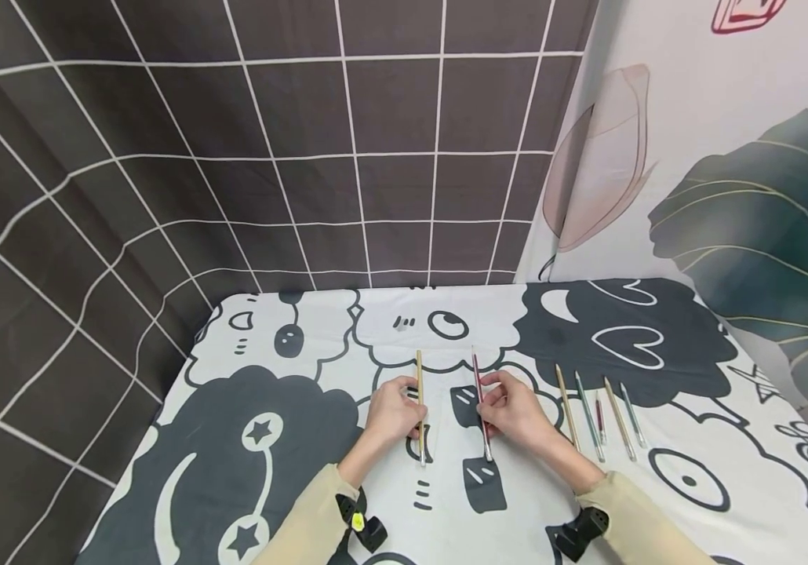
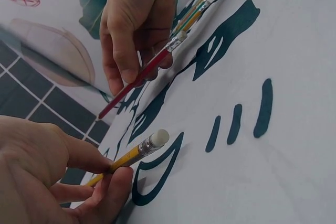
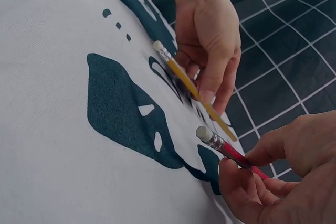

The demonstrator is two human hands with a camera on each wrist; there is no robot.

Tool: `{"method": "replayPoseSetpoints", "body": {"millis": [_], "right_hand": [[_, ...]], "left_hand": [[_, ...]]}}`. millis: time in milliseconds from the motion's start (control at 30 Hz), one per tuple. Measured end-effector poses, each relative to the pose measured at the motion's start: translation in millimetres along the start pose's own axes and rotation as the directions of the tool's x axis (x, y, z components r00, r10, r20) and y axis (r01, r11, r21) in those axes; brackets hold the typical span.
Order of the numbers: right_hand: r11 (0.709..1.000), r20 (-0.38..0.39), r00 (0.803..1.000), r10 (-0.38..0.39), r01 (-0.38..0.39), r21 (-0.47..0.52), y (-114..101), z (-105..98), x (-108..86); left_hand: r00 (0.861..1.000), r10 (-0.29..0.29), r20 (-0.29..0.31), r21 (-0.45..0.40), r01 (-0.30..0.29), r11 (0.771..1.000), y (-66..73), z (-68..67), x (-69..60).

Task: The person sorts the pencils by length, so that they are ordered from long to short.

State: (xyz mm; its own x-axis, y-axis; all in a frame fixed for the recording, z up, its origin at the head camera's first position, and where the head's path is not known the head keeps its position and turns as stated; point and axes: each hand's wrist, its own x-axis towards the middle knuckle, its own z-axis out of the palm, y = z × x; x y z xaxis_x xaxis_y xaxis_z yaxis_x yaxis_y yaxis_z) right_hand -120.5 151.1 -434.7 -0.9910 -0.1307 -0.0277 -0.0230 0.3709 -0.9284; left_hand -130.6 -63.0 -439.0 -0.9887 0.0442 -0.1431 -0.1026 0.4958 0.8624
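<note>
A yellow pencil [image 1: 420, 408] is pinched between the thumb and fingers of my left hand [image 1: 391, 410]. Its white eraser [image 2: 159, 138] points toward me in the left wrist view. My right hand [image 1: 513, 408] pinches a red pencil [image 1: 480, 404], which also has its eraser end [image 3: 205, 134] toward me. The two pencils stand roughly parallel, a short gap apart, just over the patterned cloth [image 1: 439, 541]. Right of my right hand lie several more pencils side by side, among them a yellow one [image 1: 619, 418], a green one [image 1: 590, 416] and a short red one [image 1: 600, 417].
The white cloth with dark cartoon drawings covers the table. Behind and to the left hangs a dark curtain [image 1: 404, 188] with white grid lines. A white curtain with leaf prints [image 1: 764, 212] hangs at the right. Each wrist wears a small black camera [image 1: 580, 532].
</note>
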Motion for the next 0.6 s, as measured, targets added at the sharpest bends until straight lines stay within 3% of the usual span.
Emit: {"method": "replayPoseSetpoints", "body": {"millis": [367,600], "right_hand": [[0.999,-0.003,1.000,-0.011,0.010,-0.037,-1.7,9.3,2.2],[1.000,0.013,1.000,-0.001,0.001,-0.019,-1.2,12.9,2.0]], "left_hand": [[0.998,-0.033,-0.050,0.050,0.036,0.998,-0.2,-8.0,-0.8],[0.999,-0.015,-0.052,0.065,0.018,0.998,-4.4,-14.6,-2.8]]}}
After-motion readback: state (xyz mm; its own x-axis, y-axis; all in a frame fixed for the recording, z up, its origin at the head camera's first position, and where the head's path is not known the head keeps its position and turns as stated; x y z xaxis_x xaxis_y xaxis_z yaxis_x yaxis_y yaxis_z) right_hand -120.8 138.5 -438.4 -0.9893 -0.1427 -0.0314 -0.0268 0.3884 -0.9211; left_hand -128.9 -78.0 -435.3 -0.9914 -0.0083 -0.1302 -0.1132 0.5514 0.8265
